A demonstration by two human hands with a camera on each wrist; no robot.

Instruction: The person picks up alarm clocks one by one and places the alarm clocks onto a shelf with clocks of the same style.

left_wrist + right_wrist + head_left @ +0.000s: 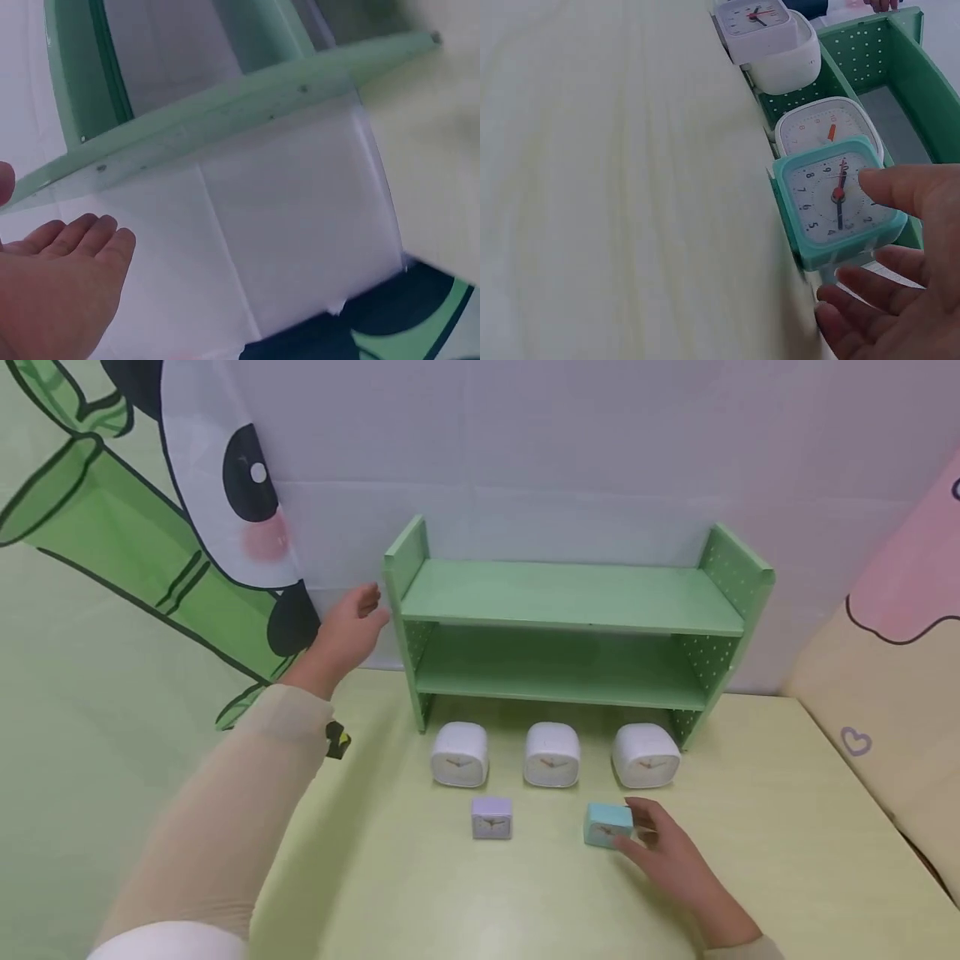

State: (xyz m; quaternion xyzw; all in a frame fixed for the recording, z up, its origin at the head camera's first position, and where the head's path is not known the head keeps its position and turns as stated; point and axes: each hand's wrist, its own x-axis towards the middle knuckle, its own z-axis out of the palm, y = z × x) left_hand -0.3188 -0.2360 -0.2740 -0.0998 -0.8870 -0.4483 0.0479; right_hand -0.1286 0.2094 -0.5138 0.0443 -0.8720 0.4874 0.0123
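Note:
A small teal alarm clock (608,825) stands on the table, its dial showing large in the right wrist view. My right hand (669,860) is at its right side, thumb over the edge of the dial (838,196) and the other fingers (855,300) spread loosely around its side. My left hand (347,631) is raised beside the left side panel of a green two-tier shelf (555,660), holding nothing. Its fingers (90,234) are nearly straight, just short of the panel in the left wrist view. A small lilac alarm clock (492,818) stands left of the teal one.
Behind the small clocks, a left white clock (460,755), a middle white clock (552,755) and a right white clock (647,756) line up along the front of the shelf. A cloth with a printed panda (217,468) hangs behind the pale table (465,902).

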